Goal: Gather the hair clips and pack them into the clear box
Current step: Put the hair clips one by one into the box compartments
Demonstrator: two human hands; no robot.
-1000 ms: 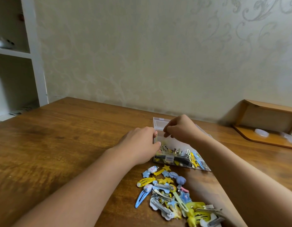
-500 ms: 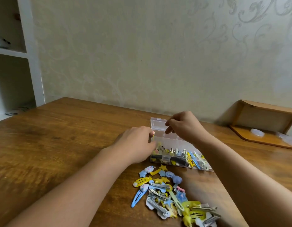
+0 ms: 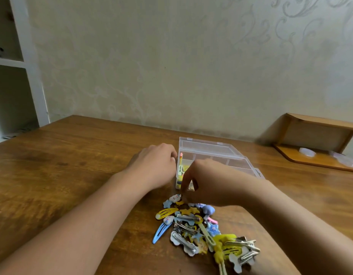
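The clear box (image 3: pixel 215 153) sits on the counter (image 3: pixel 72 165) with its lid open, at the 12 o'clock side of the loose hair clips (image 3: pixel 195 225), which lie heaped on the counter at the 6 o'clock side of the box. Some clips already lie in the near compartment of the box. The left hand (image 3: pixel 153 167) rests against the 9 o'clock wall of the box with its fingers curled; it appears to pinch an upright yellow clip (image 3: pixel 180 165) at that wall, though the contact is partly hidden. The right hand (image 3: pixel 203 183) reaches down to the 12 o'clock edge of the pile, its fingers (image 3: pixel 184 192) drawn together at a small clip; whether a clip is actually held cannot be told. Handling, as a judgement: the clips are light, small and rigid, with smooth metal or painted faces that may slip, and their sprung arms tangle with neighbours. Take each clip by its long edges near the middle, or by the moulded ornament, and lift clear of the heap before moving to the box.
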